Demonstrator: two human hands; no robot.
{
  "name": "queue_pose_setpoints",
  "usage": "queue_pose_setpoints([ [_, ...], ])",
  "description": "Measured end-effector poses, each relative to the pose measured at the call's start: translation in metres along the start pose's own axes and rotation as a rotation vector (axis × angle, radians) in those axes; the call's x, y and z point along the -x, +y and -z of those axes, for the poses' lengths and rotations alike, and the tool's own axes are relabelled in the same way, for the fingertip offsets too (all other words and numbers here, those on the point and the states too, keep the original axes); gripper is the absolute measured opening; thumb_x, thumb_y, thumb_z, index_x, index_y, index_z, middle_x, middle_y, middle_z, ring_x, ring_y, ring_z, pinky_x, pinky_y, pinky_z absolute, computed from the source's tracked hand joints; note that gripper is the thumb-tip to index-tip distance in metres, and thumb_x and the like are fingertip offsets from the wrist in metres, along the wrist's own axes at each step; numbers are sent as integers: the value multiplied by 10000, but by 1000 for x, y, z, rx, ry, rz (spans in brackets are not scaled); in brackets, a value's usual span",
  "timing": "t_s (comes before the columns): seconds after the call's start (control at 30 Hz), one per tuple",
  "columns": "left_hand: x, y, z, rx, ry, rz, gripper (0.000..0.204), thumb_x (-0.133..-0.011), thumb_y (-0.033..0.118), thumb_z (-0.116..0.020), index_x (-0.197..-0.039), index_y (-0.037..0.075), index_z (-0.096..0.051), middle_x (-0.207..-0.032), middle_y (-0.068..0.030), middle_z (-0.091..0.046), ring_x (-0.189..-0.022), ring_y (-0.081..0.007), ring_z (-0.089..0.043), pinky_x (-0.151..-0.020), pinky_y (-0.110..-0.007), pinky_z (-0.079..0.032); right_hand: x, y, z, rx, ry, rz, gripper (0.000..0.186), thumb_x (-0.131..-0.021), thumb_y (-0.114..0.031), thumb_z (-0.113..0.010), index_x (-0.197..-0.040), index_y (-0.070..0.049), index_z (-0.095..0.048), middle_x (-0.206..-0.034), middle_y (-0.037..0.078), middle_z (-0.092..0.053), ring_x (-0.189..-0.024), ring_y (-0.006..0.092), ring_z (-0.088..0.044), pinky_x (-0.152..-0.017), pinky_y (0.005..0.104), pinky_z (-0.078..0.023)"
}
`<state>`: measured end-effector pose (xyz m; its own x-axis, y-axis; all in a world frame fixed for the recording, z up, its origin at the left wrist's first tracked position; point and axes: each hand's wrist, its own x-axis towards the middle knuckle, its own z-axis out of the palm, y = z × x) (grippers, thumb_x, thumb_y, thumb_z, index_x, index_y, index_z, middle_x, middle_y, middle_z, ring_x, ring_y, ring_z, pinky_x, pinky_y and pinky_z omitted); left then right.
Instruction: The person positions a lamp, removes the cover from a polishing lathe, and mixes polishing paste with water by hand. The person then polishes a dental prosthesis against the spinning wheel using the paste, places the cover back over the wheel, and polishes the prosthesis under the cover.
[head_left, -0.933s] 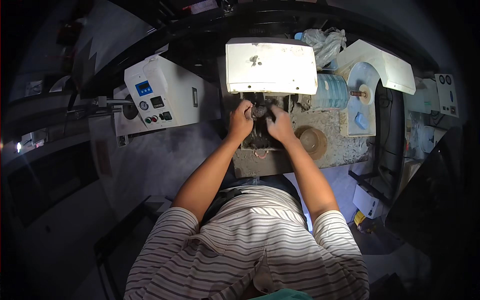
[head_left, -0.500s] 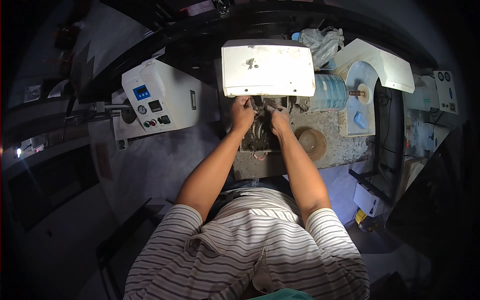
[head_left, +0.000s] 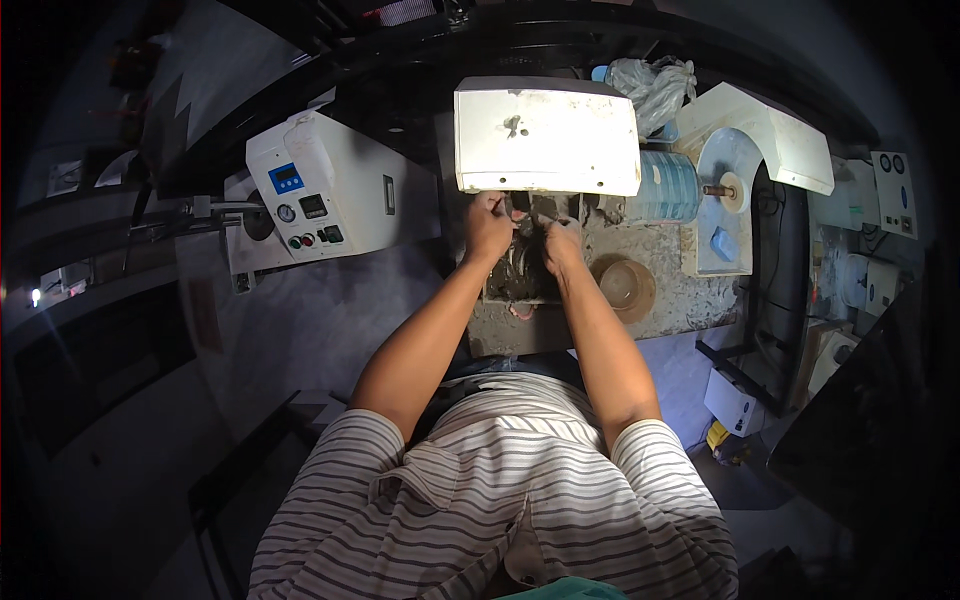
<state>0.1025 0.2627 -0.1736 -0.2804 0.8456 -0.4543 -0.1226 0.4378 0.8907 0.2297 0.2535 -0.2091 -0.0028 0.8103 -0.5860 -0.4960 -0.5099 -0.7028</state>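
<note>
Both my hands reach in under the front edge of a white machine cover [head_left: 547, 140]. My left hand [head_left: 488, 230] has its fingers curled at the cover's lower edge. Close beside it, my right hand [head_left: 562, 242] is also closed, with the fingertips turned inward. A small reddish spot shows between the hands; what they grip is too small and shaded to make out. Below them lies a tray [head_left: 520, 290] coated in wet grey-brown slurry. A round muddy bowl [head_left: 625, 287] stands just right of my right forearm.
A blue clear plastic water jug [head_left: 665, 188] lies right of the cover, with a crumpled plastic bag [head_left: 652, 90] behind it. Farther right stands a white machine with a spindle [head_left: 718, 191]. On the left is a white control box [head_left: 325, 195] with dials and buttons.
The view has shifted slightly, so the cover sits a little farther right. A reddish spot now shows between my hands, which stay at nearly the same place under the cover.
</note>
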Motion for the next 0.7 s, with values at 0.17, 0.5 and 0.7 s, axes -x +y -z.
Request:
queue_pose_setpoints([
  [0.17, 19, 6, 7, -492, 101, -507, 131, -760, -51, -542, -883, -15, -570, -704, -179, -593, -663, -290, -625, -606, -347, -471, 13, 4, -5, -56, -25, 9, 172, -786, 25, -571, -948, 49, -623, -888, 99, -642, -770, 189, -608, -685, 283, -471],
  [0.5, 5, 20, -8, -423, 99, -297, 70, -752, -33, -528, -804, -1, -561, -692, -204, -584, -690, -354, -628, -608, -383, -467, 4, -3, -6, -139, 48, -76, 141, -784, 3, -570, -914, 18, -621, -851, 87, -624, -731, 178, -591, -632, 295, -471],
  [0.7, 36, 12, 2, -492, 113, -659, 23, -823, 25, -531, -801, 18, -529, -681, -182, -582, -718, -372, -621, -588, -422, -463, 20, 3, -7, -125, -51, 0, 143, -775, 8, -573, -901, 22, -636, -845, 88, -637, -718, 181, -605, -654, 295, -483],
])
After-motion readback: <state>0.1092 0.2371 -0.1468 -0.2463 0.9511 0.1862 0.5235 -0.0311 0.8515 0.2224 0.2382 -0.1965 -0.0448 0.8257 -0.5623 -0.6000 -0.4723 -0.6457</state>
